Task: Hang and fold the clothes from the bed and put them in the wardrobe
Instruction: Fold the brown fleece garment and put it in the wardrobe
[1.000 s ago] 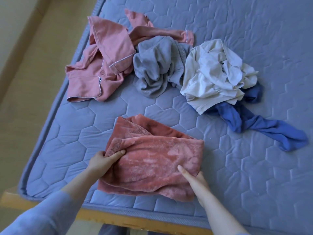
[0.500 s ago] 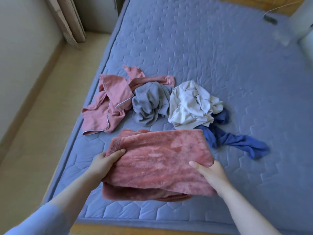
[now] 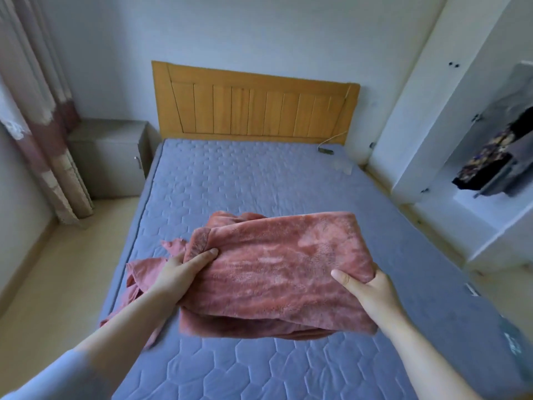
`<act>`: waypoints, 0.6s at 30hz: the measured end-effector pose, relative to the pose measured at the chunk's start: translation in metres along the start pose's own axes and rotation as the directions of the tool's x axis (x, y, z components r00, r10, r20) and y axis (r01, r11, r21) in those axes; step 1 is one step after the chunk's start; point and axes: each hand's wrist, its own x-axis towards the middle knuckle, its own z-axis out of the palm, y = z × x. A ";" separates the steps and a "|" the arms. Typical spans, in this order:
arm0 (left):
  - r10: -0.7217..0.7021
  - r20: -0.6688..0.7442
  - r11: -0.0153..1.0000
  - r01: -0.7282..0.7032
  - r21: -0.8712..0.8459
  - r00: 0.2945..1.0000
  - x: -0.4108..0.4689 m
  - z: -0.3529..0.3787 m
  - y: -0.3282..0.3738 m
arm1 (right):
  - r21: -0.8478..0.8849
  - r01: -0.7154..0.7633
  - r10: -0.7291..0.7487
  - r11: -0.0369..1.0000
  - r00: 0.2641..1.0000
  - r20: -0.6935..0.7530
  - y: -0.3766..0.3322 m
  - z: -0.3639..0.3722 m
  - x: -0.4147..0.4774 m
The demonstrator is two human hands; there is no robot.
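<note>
Fleece (image 3: 282, 272), pink and folded, held up over the bed (image 3: 259, 180). Left hand (image 3: 176, 272) gripping its left edge, right hand (image 3: 372, 290) gripping its right edge. Pink garment (image 3: 138, 272) lying on the bed beneath the left forearm. Wardrobe (image 3: 461, 140) at right.

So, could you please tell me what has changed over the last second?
The folded fleece has been lifted off the mattress into the air. The left hand and right hand grip its ends as before. The pink pyjama top still lies on the mattress; the other clothes are hidden.
</note>
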 end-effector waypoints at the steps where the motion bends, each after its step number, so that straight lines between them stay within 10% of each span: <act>1: 0.030 0.014 1.000 -0.030 -0.002 0.999 -0.004 0.009 0.019 | 0.005 0.026 -0.026 1.000 0.999 -0.028 -0.011 -0.016 -0.002; 18: 0.443 0.318 0.895 -0.392 -0.213 0.838 -0.171 0.284 0.241 | -0.061 0.289 -0.287 0.956 0.862 -0.419 -0.089 -0.388 -0.095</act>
